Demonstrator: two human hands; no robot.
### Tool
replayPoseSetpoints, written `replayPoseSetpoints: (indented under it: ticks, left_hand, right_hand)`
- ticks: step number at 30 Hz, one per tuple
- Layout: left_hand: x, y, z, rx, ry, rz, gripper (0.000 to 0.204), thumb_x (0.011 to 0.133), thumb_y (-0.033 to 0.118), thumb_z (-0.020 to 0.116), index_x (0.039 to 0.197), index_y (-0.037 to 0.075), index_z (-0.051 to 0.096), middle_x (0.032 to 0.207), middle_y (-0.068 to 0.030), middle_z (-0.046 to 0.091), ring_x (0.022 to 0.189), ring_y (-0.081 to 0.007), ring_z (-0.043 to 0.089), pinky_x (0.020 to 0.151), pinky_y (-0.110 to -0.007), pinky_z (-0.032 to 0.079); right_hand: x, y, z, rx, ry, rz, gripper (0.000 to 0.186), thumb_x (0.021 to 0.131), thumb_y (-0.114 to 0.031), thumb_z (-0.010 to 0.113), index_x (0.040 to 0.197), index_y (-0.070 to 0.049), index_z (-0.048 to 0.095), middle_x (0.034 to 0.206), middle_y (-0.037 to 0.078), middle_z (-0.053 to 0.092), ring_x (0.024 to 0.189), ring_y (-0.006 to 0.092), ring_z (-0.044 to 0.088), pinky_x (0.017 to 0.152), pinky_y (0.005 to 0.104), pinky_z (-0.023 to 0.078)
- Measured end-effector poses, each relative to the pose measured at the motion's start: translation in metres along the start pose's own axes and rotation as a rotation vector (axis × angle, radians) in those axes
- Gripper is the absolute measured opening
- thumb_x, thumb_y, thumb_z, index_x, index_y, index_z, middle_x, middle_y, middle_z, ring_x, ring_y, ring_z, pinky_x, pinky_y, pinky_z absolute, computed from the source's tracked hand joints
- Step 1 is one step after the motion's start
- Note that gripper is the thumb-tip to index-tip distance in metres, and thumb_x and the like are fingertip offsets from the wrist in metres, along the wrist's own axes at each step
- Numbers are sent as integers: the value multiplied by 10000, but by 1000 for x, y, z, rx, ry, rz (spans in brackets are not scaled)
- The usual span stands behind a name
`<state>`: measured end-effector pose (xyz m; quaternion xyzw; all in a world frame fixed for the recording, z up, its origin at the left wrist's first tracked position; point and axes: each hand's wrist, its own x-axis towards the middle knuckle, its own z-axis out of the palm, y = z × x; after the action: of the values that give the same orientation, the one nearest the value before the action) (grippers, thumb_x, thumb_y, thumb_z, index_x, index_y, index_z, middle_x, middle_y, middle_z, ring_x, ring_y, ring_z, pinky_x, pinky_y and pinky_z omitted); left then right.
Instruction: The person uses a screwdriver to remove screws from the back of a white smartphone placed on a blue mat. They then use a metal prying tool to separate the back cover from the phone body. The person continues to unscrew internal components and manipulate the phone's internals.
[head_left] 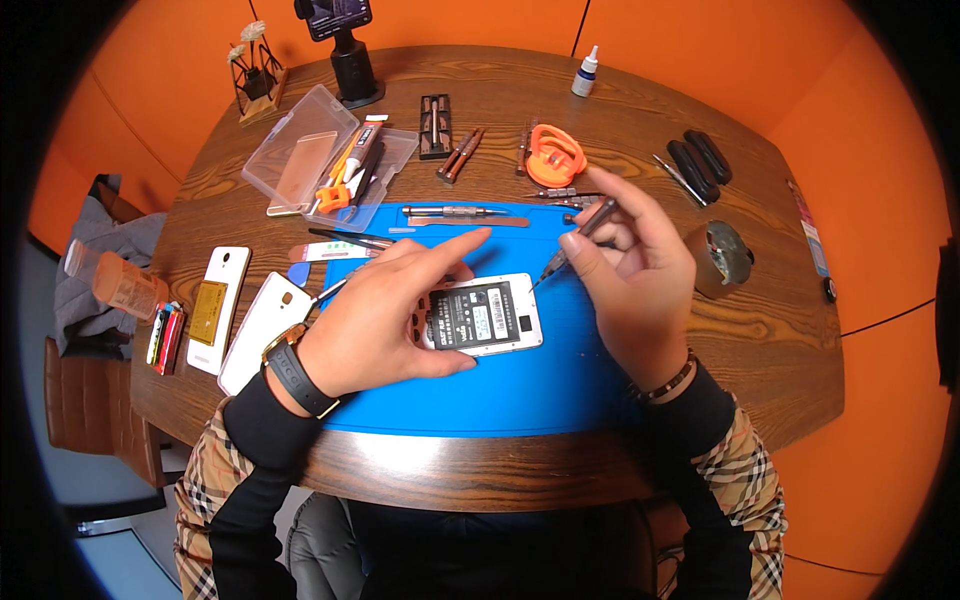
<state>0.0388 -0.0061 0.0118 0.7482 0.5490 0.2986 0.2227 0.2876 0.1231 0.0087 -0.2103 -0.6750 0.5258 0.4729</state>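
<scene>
A white-framed phone (pixel 467 316) with its back off and black battery showing lies on the blue silicone mat (pixel 440 402). My left hand (pixel 390 315) grips its left end, thumb along the near edge and index finger raised above it. My right hand (pixel 637 275) holds a slim dark screwdriver (pixel 561 255) slanted down, its tip at the upper right part of the phone's frame. To the left, partly beside my left hand, lie a white back cover (pixel 258 340) and a white phone with a yellow label (pixel 232 277).
Behind the mat are an open plastic case (pixel 284 164) of tools, an orange suction cup (pixel 554 157), several screwdrivers (pixel 452 157) and a dropper bottle (pixel 584 73). A round dark container (pixel 720 258) sits right, a phone stand (pixel 355 75) at the back, a clear cup (pixel 126 290) left.
</scene>
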Motion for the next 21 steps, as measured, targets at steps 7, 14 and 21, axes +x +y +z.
replayPoseSetpoints:
  ticks: [7,14,21]
  left_hand:
    - [1,-1,1,-56,32,36,1090,743,173,989,1711,96,493,1273,-161,784,1152,-349,686,1095,-439,526]
    - [-1,1,-1,-55,-15,-7,1169,730,93,1016,1752,104,448,1369,-134,752,1253,-272,673,1137,-407,545]
    - [0,0,-1,-34,-14,6,1168,730,117,1018,1749,100,448,1363,-141,754,1260,-277,678,1150,-412,548]
  right_hand:
    - [16,0,-32,-94,27,1,580,1003,140,748,1560,76,598,1202,93,678,1036,112,732,922,241,646]
    - [19,12,-39,-275,135,33,550,998,125,766,1526,92,619,1125,66,683,965,91,742,847,204,617]
    - [23,24,-42,-311,161,36,528,992,55,804,1495,81,646,1025,63,723,928,114,778,762,240,642]
